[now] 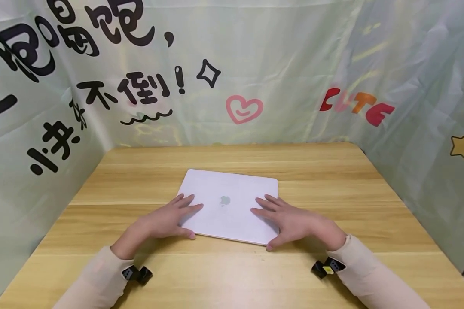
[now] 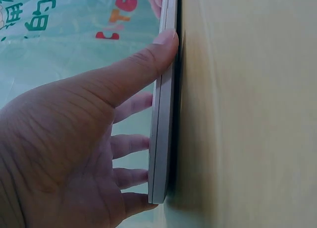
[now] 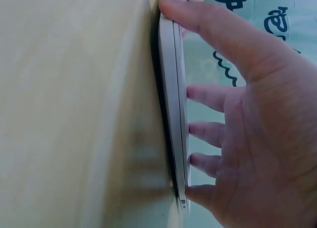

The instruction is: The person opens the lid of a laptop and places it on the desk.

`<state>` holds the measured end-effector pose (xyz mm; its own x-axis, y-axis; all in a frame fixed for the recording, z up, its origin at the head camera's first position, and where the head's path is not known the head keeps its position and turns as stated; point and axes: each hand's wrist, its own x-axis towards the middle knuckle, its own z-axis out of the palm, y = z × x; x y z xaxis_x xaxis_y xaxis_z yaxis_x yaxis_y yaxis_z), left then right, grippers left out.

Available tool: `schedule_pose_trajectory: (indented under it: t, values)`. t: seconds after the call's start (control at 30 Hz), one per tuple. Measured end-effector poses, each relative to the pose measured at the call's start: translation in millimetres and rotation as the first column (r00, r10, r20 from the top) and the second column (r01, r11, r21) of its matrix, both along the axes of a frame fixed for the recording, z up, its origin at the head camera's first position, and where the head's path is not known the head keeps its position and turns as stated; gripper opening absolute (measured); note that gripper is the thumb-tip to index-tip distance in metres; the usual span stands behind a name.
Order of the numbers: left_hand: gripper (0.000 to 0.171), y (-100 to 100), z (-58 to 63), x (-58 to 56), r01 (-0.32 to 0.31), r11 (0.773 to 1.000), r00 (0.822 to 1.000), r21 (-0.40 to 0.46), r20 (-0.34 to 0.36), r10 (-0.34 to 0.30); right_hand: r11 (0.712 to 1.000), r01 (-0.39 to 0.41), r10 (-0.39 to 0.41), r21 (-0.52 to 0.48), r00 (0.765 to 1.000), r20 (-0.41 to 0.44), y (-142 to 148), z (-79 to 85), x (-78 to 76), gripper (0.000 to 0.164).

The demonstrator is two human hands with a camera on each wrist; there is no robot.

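A closed silver laptop [image 1: 232,210] with an apple logo on its lid lies slightly turned on the wooden table. My left hand [image 1: 170,218] is at its left side, with fingers spread and touching the lid. The left thumb [image 2: 157,47] lies against the front edge. On the other side, my right hand [image 1: 291,219] rests its spread fingertips on the lid, the thumb [image 3: 183,11] at the front edge near the right corner. Both palms stay off the lid. The wrist views show the laptop's thin side [image 2: 162,139] and a dark strip beneath it.
The wooden table [image 1: 232,274] spreads around the laptop. Pale printed cloth [image 1: 286,56] with lettering and drawings hangs behind it and along both sides. A small black device [image 1: 137,274] sits at the left cuff, another black device [image 1: 326,268] at the right.
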<state>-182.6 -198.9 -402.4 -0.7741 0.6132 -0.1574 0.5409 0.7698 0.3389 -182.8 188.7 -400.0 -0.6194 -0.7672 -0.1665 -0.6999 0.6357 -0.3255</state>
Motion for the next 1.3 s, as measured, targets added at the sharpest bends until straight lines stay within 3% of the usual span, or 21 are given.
schedule_pose_trajectory:
  t: [0.17,0.47,1.03,1.13,1.3]
  values:
    - [0.087,8,-3.4,4.1,-0.002,1.000,0.999,0.003,-0.045,0.002,1.000,0.012,-0.012,-0.015,1.000,0.011,7,0.4,-2.1,0.098]
    - [0.083,19,-4.6,10.5,-0.021,1.000,0.999,-0.008,-0.041,0.020,0.999,0.026,-0.023,-0.043,0.999,0.049,20,3.5,-6.4,0.095]
    - [0.073,23,-3.0,11.4,0.074,0.997,0.996,0.008,-0.050,-0.073,0.990,0.142,-0.137,-0.019,0.976,0.172,41,14.2,-15.1,0.094]
    - [0.077,21,-4.7,7.4,0.074,0.997,0.996,0.012,-0.058,-0.073,0.988,0.151,-0.146,-0.017,0.976,0.163,42,14.3,-15.6,0.094]
    - [0.087,9,-8.4,-0.3,0.080,0.996,0.995,0.046,-0.057,-0.077,0.986,0.169,-0.169,0.012,0.982,0.078,33,14.5,-12.0,0.094]
